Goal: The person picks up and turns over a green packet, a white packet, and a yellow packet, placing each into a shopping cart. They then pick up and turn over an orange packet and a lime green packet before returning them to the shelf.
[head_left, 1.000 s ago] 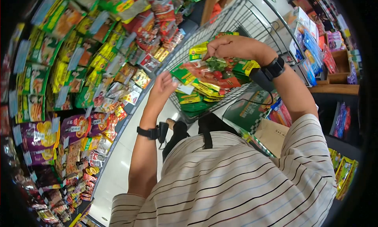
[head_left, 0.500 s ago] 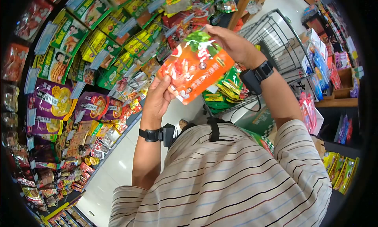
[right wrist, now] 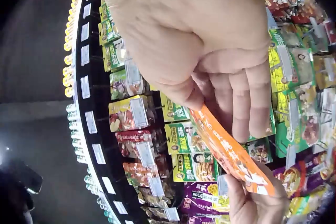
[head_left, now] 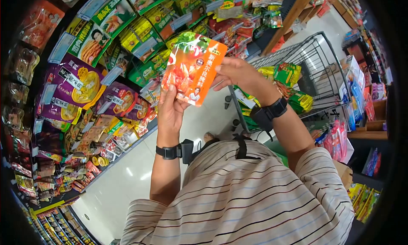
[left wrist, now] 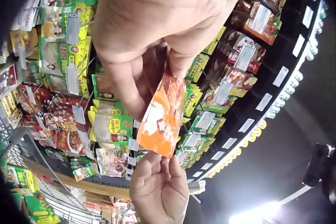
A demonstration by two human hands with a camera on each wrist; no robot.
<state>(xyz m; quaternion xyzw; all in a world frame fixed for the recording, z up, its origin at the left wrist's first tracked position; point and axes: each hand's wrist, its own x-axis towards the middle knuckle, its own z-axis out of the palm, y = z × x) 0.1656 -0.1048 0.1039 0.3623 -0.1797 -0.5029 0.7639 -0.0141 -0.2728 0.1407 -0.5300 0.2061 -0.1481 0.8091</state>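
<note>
now the orange packet (head_left: 193,70) stands nearer upright between the hands than half a second ago, when it slanted; its printed front faces up to the person, so the step seems to be looking it over. the left hand (head_left: 170,111) pinches its lower left part, thumb in front; the right hand (head_left: 240,75) pinches its right edge, both barely parted. the wire cart (head_left: 316,60) is beyond the right hand, hanging packets (head_left: 87,81) beyond the left.

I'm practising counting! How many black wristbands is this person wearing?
2: the left wristband, on the wrist of the left hand pinching the orange marinade packet, and the right wristband, on the wrist of the right hand.
</note>
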